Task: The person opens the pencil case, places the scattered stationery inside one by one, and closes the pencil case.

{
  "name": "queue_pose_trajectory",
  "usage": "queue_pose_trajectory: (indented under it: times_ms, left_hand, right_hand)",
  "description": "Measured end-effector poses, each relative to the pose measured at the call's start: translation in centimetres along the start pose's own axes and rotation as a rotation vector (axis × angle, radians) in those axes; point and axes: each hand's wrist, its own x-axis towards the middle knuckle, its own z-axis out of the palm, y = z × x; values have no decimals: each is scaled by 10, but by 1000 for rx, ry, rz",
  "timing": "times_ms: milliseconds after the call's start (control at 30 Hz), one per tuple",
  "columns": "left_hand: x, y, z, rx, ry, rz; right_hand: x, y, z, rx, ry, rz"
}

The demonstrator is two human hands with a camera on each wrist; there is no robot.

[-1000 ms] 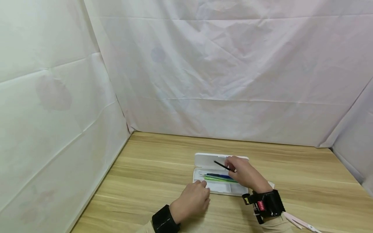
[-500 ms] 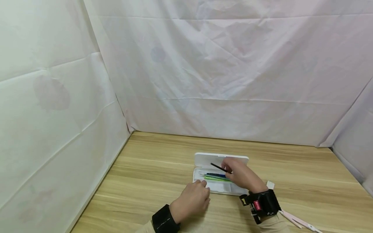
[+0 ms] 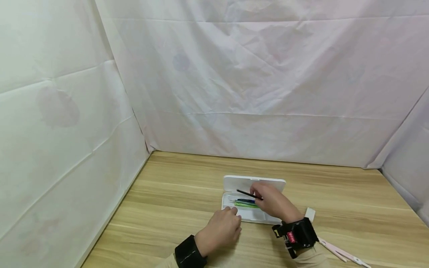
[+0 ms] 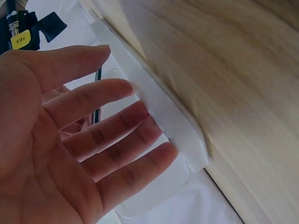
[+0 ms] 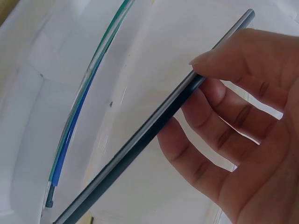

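A white pencil case (image 3: pixel 248 214) lies on the table with its lid (image 3: pixel 232 183) raised at the back. Several pens or pencils, green and blue (image 3: pixel 242 204), lie in its rear compartment. My right hand (image 3: pixel 273 201) pinches a dark pencil (image 5: pixel 154 123) between thumb and fingers, tilted above those. The dark pencil's lower end runs out of the right wrist view. At the case's front left corner, my left hand (image 3: pixel 219 229) touches the front wall (image 4: pixel 173 112) with its fingertips. Its fingers are slightly bent and hold nothing, the thumb standing apart.
A white block like an eraser (image 3: pixel 310 214) lies right of the case, beside my right wrist. Nearer the front right is a pale pink tool with two legs, scissor-like (image 3: pixel 342 253). White cloth (image 3: pixel 234 93) hangs behind the wooden table (image 3: pixel 174 186) and along its sides.
My right hand has moved left and slightly down with the dark pencil, closer over the rear compartment. More of the white block now shows. The left hand has stayed in place.
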Motion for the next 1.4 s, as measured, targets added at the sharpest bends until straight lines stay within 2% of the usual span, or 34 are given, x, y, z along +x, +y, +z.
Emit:
queue_pose_trajectory:
  times_ms: [333, 600, 900, 1400]
  left_hand:
    - [0, 1, 0, 25, 11, 0]
    - [0, -1, 0, -1, 6, 12]
    - [0, 0, 1, 31, 9, 9]
    - [-1, 2, 2, 59, 35, 19]
  right_hand:
    - [2, -6, 6, -48, 42, -35]
    - [4, -11, 7, -58, 30, -27]
    - [5, -12, 12, -67, 72, -81]
    - [6, -16, 16, -78, 67, -96]
